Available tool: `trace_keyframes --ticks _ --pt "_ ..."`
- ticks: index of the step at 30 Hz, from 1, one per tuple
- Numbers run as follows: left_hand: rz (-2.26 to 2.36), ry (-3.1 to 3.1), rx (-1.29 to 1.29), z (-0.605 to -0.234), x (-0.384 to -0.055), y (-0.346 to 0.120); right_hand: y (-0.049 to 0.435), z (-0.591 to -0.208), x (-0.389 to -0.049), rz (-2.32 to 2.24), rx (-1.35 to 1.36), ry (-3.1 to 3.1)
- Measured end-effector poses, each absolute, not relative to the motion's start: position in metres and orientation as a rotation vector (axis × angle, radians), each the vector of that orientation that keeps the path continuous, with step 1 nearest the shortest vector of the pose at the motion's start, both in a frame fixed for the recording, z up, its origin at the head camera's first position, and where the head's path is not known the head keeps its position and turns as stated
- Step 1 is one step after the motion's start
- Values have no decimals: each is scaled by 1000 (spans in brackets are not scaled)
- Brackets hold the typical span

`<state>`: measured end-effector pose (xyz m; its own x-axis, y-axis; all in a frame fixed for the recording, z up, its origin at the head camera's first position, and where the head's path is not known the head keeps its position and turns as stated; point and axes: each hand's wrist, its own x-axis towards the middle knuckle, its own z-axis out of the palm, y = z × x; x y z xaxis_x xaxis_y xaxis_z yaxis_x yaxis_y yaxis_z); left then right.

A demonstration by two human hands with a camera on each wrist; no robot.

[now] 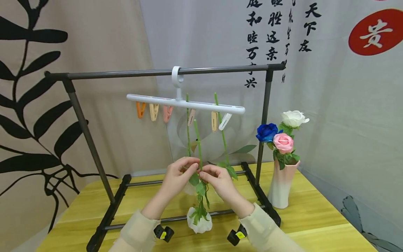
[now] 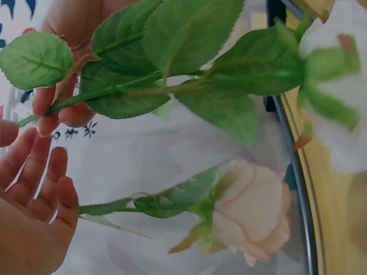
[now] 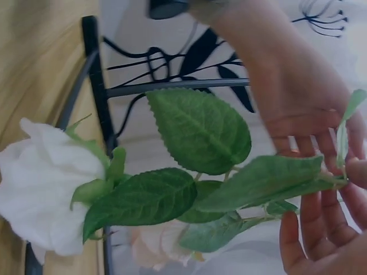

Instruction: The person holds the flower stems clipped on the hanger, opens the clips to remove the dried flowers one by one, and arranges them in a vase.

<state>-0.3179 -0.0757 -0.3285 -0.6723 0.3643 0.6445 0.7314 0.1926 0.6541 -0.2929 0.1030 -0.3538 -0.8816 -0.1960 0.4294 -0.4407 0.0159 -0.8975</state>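
Note:
Blossom down, a white artificial rose (image 1: 199,220) hangs from both hands at its green stem. My left hand (image 1: 182,175) pinches the stem from the left with thumb and fingers. Facing it, my right hand (image 1: 220,179) pinches the same stem from the right, among the leaves (image 3: 200,132). The stem's bare end rises to just below the white clip hanger (image 1: 207,105). Two other green stems (image 1: 224,143) hang from the hanger near its clips (image 1: 214,121). One pale pink rose (image 2: 252,206) appears behind in the left wrist view.
A dark metal rack (image 1: 126,73) stands on the wooden table (image 1: 315,224), its crossbar carrying the hanger. Orange, beige and pink clips (image 1: 154,112) hang at the hanger's left. Right of the rack, a pink-white vase (image 1: 281,185) holds blue, pink and white roses.

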Motion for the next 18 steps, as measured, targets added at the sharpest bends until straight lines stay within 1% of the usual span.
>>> trace_keyframes --ticks 7,13,18 --pt "-1498 -2193 -1068 -346 -313 -78 105 -345 -288 2073 608 -1936" --pt "-1419 -2322 -1104 -357 -303 -74 111 -342 -284 2103 618 -1843" --pt "-1428 -2362 -1042 -359 -297 -68 114 -342 -283 2119 629 -1808"
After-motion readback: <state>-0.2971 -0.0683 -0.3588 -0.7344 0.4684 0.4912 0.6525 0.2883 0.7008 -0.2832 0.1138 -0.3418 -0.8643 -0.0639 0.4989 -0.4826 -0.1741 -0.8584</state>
